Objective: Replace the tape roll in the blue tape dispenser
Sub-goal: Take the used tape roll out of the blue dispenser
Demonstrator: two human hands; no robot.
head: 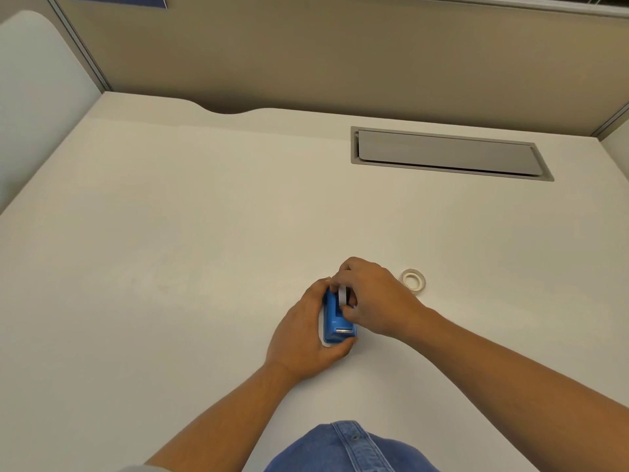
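The table (170, 250) is flat, smooth and creamy white, with a wavy back edge. Near its front middle sits the blue tape dispenser (335, 323), a small shiny plastic block with rounded corners and a little silver metal cutter strip at the end nearest the person. It looks like it has a white base showing along its left side. The left hand (306, 335) wraps around the dispenser from the left and the near end, with the thumb curled under the near corner and the fingers along the far side, so it is closed tight on the block and holds it against the table. The right hand (371, 298) comes in from the right and sits on top of the far half of the dispenser. Its fingertips are pinched together on a thin white tape roll (341, 296) that stands on its edge in the slot at the top of the blue block. Only a narrow strip of this round roll shows between the fingers. Another ring (413, 279) lies flat on the table just to the right of the right hand, not touching it; it is pale, round and thin with a big hole. Farther back on the right, a long grey flap (449, 155) is set into the table
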